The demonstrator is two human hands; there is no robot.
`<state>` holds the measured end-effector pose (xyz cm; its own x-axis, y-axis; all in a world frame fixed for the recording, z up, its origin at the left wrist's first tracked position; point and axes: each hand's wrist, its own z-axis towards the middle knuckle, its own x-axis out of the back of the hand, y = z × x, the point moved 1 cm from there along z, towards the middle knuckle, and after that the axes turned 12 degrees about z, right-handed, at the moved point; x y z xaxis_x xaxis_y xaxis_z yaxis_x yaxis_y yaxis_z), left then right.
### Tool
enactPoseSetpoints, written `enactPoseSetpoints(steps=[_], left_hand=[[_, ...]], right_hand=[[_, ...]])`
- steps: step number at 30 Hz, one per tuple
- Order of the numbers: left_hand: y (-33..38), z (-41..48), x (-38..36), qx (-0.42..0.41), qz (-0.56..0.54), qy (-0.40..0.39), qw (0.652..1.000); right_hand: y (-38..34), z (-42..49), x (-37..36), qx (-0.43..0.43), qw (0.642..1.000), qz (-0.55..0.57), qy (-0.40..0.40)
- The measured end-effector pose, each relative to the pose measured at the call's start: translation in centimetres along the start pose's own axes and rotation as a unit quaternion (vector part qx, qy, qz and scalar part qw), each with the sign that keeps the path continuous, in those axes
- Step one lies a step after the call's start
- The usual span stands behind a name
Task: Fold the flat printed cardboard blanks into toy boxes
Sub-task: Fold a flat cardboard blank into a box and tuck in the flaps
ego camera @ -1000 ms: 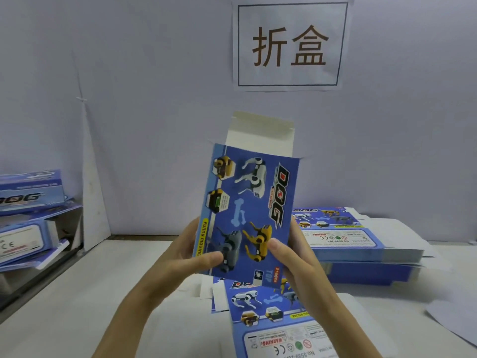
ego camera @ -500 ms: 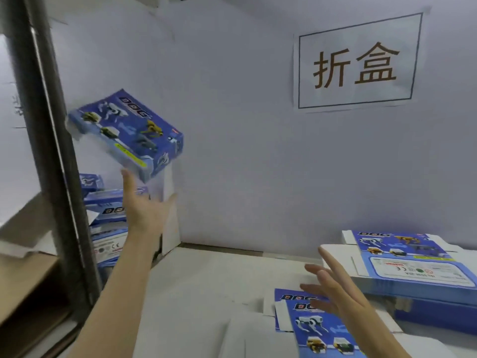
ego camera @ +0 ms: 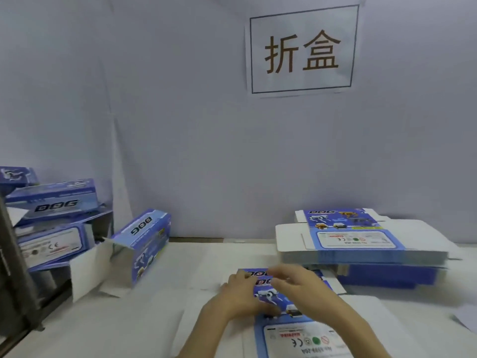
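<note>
The flat blank (ego camera: 304, 339) lies on the table at 6 o'clock. The left hand (ego camera: 240, 298) rests on its left edge and the right hand (ego camera: 305, 285) on its far end. Motion blur hides whether either hand grips it. A folded box (ego camera: 144, 241) lies tipped at 9 o'clock. The stack of blanks (ego camera: 361, 251) sits at 2 o'clock.

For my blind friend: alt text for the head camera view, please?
A person's left hand and right hand touch a flat blue printed cardboard blank on a white table. A folded blue box lies left; a stack of flat blanks sits right.
</note>
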<state>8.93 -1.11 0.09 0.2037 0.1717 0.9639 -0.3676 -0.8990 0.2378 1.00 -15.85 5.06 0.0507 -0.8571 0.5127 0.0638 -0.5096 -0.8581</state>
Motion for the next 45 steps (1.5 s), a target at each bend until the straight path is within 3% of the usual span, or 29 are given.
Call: enactPoseSetpoints(steps=[5, 8, 12, 15, 17, 20, 22, 24, 26, 28, 30, 32, 36, 40, 45], left_hand=[[-0.7, -0.7, 0.6, 0.036, -0.053, 0.048, 0.997], [-1.4, -2.1, 3.2, -0.023, -0.117, 0.094, 0.988], [-2.8, -5.6, 7.7, -0.047, -0.283, 0.121, 0.95], [-4.3, -8.1, 10.5, -0.028, -0.394, 0.219, 0.892], [-4.9, -9.2, 11.7, -0.022, -0.473, 0.306, 0.826], [-3.6, -9.1, 11.8, -0.034, -0.581, 0.356, 0.731], [-1.6, -8.7, 11.2, -0.052, -0.63, 0.339, 0.697], [0.3, -8.2, 10.4, -0.071, -0.661, 0.297, 0.686], [2.2, -8.5, 9.6, -0.123, -0.663, 0.221, 0.705], [3.7, -9.1, 8.9, -0.17, -0.629, 0.145, 0.745], [4.3, -9.4, 8.6, -0.16, -0.598, 0.129, 0.775], [4.4, -9.2, 8.4, -0.125, -0.556, 0.145, 0.809], [4.4, -8.7, 8.4, -0.112, -0.492, 0.204, 0.839], [4.1, -8.3, 8.1, -0.119, -0.439, 0.231, 0.86], [2.9, -8.0, 8.6, -0.107, -0.403, 0.28, 0.865]], right_hand=[[0.9, 0.0, 0.5, -0.042, 0.994, -0.096, -0.004], [0.6, -0.2, 1.0, -0.019, 0.994, -0.108, 0.004], [-0.9, -1.0, 2.6, 0.086, 0.985, -0.053, 0.137], [-2.0, -1.8, 3.7, 0.181, 0.928, -0.022, 0.325], [-2.5, -2.3, 4.0, 0.179, 0.892, 0.033, 0.413], [-3.2, -2.5, 3.2, 0.172, 0.906, 0.108, 0.371], [-3.9, -2.6, 2.3, 0.179, 0.925, 0.159, 0.296], [-4.3, -2.4, 1.5, 0.166, 0.929, 0.225, 0.243], [-4.2, -2.1, 1.1, 0.137, 0.928, 0.27, 0.218], [-3.9, -1.9, 1.0, 0.132, 0.924, 0.291, 0.211], [-3.5, -1.8, 1.2, 0.128, 0.937, 0.244, 0.216], [-3.3, -1.8, 1.1, 0.126, 0.957, 0.158, 0.209], [-2.7, -1.6, 0.6, 0.125, 0.965, 0.035, 0.229], [-3.3, -1.9, 0.2, 0.197, 0.929, -0.086, 0.302], [-3.7, -2.4, 0.7, 0.285, 0.898, -0.129, 0.311]])
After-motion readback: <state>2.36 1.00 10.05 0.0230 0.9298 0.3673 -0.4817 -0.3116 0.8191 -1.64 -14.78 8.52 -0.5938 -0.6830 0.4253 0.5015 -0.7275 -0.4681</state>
